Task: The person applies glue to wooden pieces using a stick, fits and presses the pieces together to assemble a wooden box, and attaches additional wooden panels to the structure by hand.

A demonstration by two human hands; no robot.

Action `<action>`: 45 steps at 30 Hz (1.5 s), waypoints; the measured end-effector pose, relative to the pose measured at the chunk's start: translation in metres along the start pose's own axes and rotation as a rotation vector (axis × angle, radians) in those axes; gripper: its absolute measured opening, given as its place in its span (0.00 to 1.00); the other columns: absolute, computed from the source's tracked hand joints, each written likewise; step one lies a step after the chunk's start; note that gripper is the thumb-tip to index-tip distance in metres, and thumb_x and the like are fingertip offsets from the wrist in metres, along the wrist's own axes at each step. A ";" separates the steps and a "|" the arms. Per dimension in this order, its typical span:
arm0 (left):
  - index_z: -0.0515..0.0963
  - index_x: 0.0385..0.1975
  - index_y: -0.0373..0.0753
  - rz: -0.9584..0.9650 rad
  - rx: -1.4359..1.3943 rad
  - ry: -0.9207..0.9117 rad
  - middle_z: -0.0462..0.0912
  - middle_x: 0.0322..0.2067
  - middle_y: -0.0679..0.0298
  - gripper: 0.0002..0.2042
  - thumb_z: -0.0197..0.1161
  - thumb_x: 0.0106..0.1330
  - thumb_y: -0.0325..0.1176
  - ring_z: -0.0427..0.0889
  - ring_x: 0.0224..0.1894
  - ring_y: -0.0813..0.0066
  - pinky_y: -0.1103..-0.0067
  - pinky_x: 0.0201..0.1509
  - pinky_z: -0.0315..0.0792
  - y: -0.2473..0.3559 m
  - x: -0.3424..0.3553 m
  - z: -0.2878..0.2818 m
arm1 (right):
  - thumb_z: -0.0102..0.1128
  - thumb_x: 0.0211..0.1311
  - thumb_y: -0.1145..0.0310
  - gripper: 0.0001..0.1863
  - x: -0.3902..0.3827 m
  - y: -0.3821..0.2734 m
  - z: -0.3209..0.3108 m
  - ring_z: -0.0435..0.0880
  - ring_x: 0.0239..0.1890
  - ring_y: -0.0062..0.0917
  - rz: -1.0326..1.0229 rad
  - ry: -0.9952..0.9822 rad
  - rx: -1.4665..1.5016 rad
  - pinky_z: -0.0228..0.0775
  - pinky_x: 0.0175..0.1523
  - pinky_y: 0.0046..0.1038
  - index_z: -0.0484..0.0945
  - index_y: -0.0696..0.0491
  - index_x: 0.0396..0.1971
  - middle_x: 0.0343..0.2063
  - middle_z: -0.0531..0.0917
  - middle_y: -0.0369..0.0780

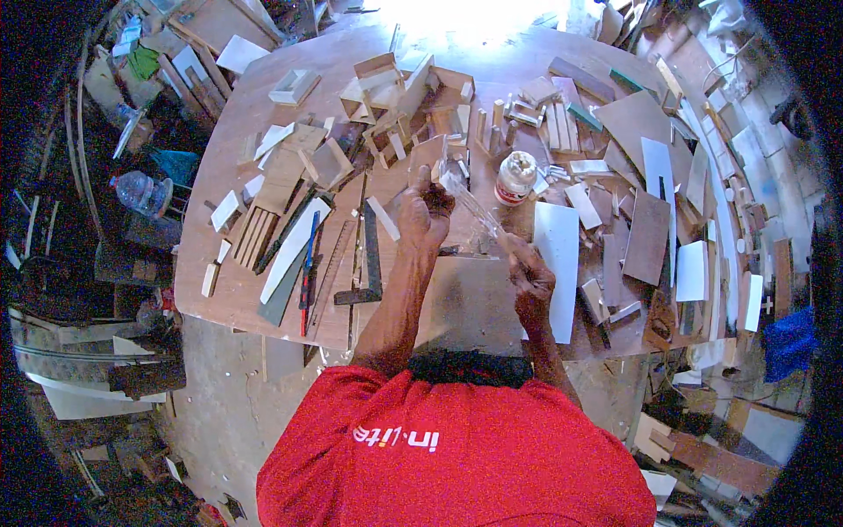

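Your L hand [427, 212] — curled; can't tell if it grips anything. Your R hand [532, 279] — clamped on pale brush-like stick [479, 209], tip by L hand. Open jar [516, 180], pale contents, just R of stick: wide R swing could tip it, spilling onto white panel [560, 239].

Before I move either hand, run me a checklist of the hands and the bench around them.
1. Right hand gripping the slender pale tool: ok.
2. Left hand holding a piece securely: cannot tell, detail too small.
3. Tool tip touching anything: cannot tell.
4. Jar upright: ok.
5. Space beside the jar free of loose pieces: not ok, cluttered.
6. Black square well away from the left forearm: not ok, close beside it.
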State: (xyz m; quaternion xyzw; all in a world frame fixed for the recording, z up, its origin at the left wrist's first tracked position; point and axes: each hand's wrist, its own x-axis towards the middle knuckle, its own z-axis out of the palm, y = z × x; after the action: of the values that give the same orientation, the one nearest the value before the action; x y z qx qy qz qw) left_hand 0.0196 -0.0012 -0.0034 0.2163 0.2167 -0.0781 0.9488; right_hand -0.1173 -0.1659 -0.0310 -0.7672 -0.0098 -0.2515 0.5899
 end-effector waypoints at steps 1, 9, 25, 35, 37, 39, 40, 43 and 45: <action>0.75 0.29 0.41 0.006 0.003 -0.007 0.73 0.20 0.66 0.08 0.61 0.65 0.37 0.73 0.22 0.72 0.76 0.26 0.69 0.001 0.000 0.000 | 0.52 0.67 0.69 0.15 -0.001 -0.002 -0.001 0.70 0.25 0.13 0.007 -0.006 0.039 0.63 0.29 0.17 0.78 0.57 0.49 0.35 0.81 0.36; 0.75 0.30 0.41 -0.021 -0.019 -0.047 0.74 0.20 0.66 0.07 0.60 0.66 0.37 0.75 0.23 0.72 0.75 0.26 0.70 -0.002 -0.005 0.003 | 0.52 0.68 0.62 0.16 0.010 -0.018 -0.002 0.61 0.15 0.09 0.603 0.009 0.480 0.49 0.19 0.15 0.78 0.57 0.46 0.18 0.72 0.29; 0.75 0.28 0.39 0.051 0.036 0.000 0.74 0.19 0.65 0.08 0.62 0.64 0.36 0.74 0.20 0.73 0.77 0.24 0.69 -0.003 -0.005 0.003 | 0.51 0.67 0.71 0.14 0.022 -0.034 -0.005 0.71 0.27 0.15 0.276 0.171 0.103 0.63 0.35 0.17 0.78 0.58 0.49 0.28 0.79 0.34; 0.75 0.27 0.38 0.078 0.004 0.061 0.74 0.20 0.65 0.09 0.61 0.65 0.35 0.73 0.22 0.72 0.77 0.25 0.69 0.003 0.002 0.002 | 0.50 0.65 0.76 0.14 0.013 -0.040 -0.004 0.80 0.44 0.28 -0.121 -0.020 -0.325 0.69 0.50 0.24 0.78 0.58 0.49 0.38 0.83 0.43; 0.75 0.28 0.38 0.073 -0.031 0.024 0.74 0.19 0.65 0.08 0.61 0.65 0.35 0.72 0.21 0.73 0.77 0.25 0.69 0.004 0.004 0.005 | 0.50 0.64 0.76 0.14 0.002 -0.042 -0.013 0.79 0.48 0.29 0.036 -0.131 -0.182 0.68 0.53 0.27 0.78 0.57 0.48 0.42 0.83 0.44; 0.76 0.29 0.38 0.062 -0.058 0.020 0.73 0.19 0.66 0.08 0.60 0.65 0.35 0.72 0.21 0.73 0.77 0.25 0.68 0.005 0.003 0.006 | 0.51 0.63 0.77 0.15 -0.003 -0.042 -0.016 0.80 0.49 0.30 0.053 -0.089 -0.162 0.68 0.55 0.28 0.78 0.57 0.48 0.43 0.83 0.44; 0.76 0.29 0.38 0.056 -0.057 0.015 0.72 0.19 0.66 0.08 0.60 0.66 0.35 0.71 0.21 0.73 0.77 0.25 0.67 0.005 0.002 0.006 | 0.52 0.62 0.77 0.15 -0.005 -0.041 -0.016 0.80 0.48 0.30 0.043 -0.032 -0.139 0.68 0.54 0.29 0.78 0.57 0.48 0.43 0.83 0.44; 0.77 0.31 0.39 0.055 -0.053 0.032 0.71 0.19 0.67 0.07 0.59 0.66 0.36 0.71 0.21 0.74 0.77 0.25 0.66 0.002 0.000 0.006 | 0.53 0.61 0.76 0.15 0.000 -0.032 -0.006 0.79 0.49 0.30 0.043 -0.011 -0.119 0.67 0.55 0.30 0.78 0.57 0.48 0.43 0.83 0.44; 0.77 0.31 0.39 0.064 -0.053 0.053 0.71 0.19 0.68 0.07 0.59 0.66 0.36 0.70 0.21 0.74 0.77 0.25 0.65 0.002 0.001 0.006 | 0.54 0.62 0.76 0.12 0.002 -0.027 0.003 0.78 0.42 0.31 -0.003 -0.003 -0.134 0.67 0.49 0.30 0.79 0.58 0.45 0.37 0.80 0.44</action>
State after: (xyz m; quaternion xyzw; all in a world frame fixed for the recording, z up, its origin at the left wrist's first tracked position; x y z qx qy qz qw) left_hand 0.0233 -0.0024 0.0020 0.1999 0.2366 -0.0362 0.9501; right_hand -0.1225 -0.1554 -0.0063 -0.8055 0.0049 -0.2512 0.5367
